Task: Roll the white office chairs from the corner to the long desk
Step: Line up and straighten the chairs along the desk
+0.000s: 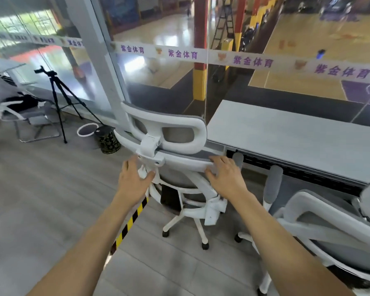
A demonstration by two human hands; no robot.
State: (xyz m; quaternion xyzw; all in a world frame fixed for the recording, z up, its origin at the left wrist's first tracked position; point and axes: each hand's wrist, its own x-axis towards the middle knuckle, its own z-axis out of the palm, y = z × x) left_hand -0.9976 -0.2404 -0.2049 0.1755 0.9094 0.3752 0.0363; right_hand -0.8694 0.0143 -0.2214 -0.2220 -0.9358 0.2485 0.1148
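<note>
A white office chair (175, 133) with grey mesh stands in front of me, its back toward me, at the left end of the long grey desk (286, 135). My left hand (132, 178) is spread with straight fingers just behind the left side of the backrest's top rail. My right hand (224, 174) lies on the right part of that rail, fingers over its edge. A second white chair (320, 223) stands at the desk to the right. A third white chair (24, 107) with dark things on its seat stands in the far left corner.
A black tripod (58, 99) stands by the glass wall at the left. A white-rimmed bin (87, 130) and a dark patterned bin (107, 139) sit by the grey pillar (100, 60). Yellow-black tape (129, 221) runs across the grey floor.
</note>
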